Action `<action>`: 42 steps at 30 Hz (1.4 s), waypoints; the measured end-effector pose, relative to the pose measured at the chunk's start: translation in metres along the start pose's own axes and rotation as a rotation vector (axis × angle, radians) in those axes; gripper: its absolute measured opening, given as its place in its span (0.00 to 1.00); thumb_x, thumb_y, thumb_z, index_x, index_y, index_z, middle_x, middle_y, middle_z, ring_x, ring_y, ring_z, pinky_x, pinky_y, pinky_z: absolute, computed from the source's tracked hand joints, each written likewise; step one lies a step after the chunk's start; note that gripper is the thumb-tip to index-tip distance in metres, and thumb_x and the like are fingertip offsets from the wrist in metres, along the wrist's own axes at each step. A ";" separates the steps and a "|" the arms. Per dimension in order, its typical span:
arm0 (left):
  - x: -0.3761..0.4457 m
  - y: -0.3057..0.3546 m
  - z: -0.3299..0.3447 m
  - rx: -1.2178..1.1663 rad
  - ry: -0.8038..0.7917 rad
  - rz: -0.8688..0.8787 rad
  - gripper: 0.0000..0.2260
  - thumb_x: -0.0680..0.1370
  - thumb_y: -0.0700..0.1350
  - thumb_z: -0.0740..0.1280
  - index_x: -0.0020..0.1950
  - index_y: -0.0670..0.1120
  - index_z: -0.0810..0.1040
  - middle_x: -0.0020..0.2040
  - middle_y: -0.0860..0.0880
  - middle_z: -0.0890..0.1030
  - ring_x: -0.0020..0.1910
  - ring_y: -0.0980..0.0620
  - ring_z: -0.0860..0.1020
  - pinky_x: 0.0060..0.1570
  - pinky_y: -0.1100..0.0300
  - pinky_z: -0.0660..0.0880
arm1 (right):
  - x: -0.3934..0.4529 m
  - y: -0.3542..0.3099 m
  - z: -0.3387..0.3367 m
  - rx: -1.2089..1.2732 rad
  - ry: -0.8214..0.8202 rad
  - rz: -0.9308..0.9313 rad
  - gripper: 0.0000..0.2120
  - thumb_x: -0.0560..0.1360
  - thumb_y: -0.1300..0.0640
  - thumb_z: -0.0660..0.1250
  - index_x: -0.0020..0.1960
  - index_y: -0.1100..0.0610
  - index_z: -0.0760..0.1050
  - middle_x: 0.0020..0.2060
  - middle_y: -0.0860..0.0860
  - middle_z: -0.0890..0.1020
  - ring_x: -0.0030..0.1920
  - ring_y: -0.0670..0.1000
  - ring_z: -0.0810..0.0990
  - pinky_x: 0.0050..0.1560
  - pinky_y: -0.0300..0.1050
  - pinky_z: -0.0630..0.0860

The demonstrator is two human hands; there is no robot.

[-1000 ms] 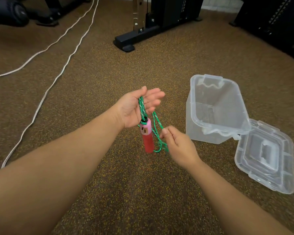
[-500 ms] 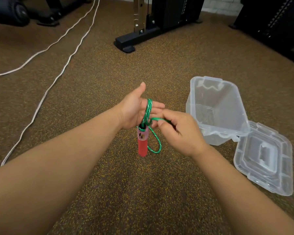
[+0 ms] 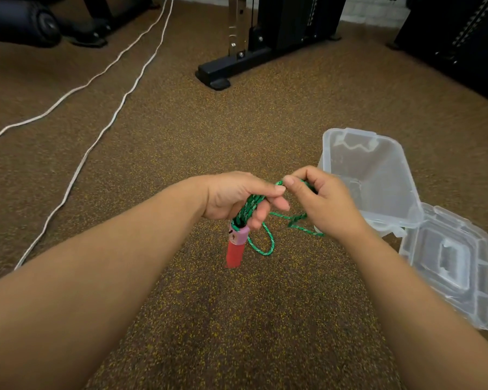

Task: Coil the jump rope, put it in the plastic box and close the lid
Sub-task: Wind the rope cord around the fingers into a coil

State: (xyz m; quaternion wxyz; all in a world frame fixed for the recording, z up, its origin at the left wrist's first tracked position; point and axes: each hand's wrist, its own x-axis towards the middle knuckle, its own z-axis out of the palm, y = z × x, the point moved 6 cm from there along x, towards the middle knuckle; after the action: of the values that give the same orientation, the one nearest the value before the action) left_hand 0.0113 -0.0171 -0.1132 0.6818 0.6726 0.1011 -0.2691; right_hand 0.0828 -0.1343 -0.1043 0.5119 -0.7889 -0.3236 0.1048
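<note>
A green braided jump rope (image 3: 248,209) is wound in several turns around the fingers of my left hand (image 3: 234,197), which is closed on it. Its red and pink handle (image 3: 235,247) hangs straight down below that hand. My right hand (image 3: 320,202) pinches a strand of the rope just right of my left thumb; loose loops dangle beneath both hands. The clear plastic box (image 3: 378,175) stands open on the floor right of my hands. Its clear lid (image 3: 451,263) lies flat on the floor against the box's near right corner.
The floor is speckled brown rubber (image 3: 237,319). Two white cables (image 3: 96,130) run across it at the left. A black gym machine base (image 3: 226,71) stands at the back centre, and more dark equipment (image 3: 462,38) fills the back right.
My left hand has turned palm down and closed over the coils. My right hand has risen and carried the strand over to the right of my left thumb.
</note>
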 end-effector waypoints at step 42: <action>0.008 -0.003 -0.026 -0.088 0.142 0.063 0.18 0.80 0.49 0.56 0.30 0.48 0.70 0.19 0.53 0.64 0.19 0.53 0.64 0.29 0.58 0.62 | -0.028 0.074 -0.004 0.030 0.049 0.663 0.12 0.79 0.56 0.62 0.58 0.58 0.78 0.53 0.55 0.83 0.47 0.51 0.78 0.41 0.34 0.71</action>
State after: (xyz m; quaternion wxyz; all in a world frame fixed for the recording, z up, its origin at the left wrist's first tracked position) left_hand 0.0222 0.0064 -0.1214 0.7099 0.6624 0.1398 -0.1943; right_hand 0.0930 -0.1741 -0.1717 0.4691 -0.8459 -0.0354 0.2513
